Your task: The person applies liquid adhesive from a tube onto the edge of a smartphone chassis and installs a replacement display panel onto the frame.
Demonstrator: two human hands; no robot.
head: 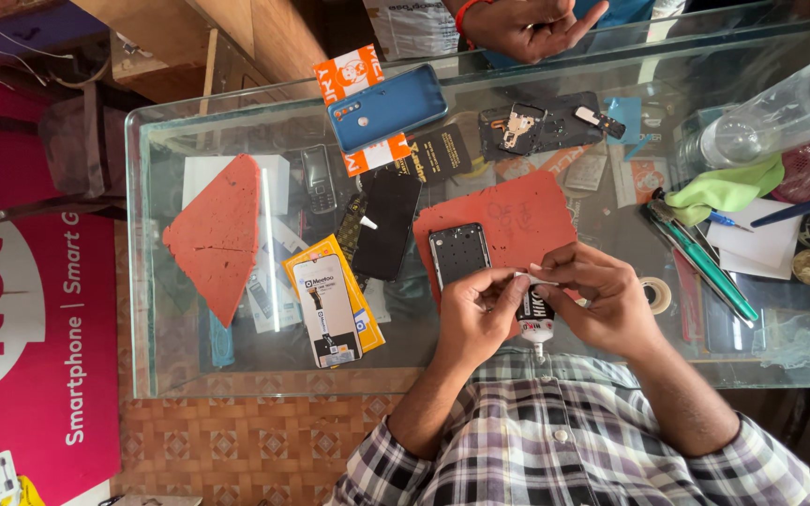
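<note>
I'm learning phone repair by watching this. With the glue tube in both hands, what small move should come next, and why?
Probably tip the glue tube toward the phone frame: both hands pinch it at its top, nozzle pointing at the person, frame lying bare on the red mat.

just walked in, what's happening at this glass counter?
A person in a checked shirt holds a small glue tube between both hands, left hand and right hand, over a red work mat. An opened black phone frame lies on the mat beside them. A blue phone back cover lies further up the glass counter, where another person's hand rests at the far edge.
</note>
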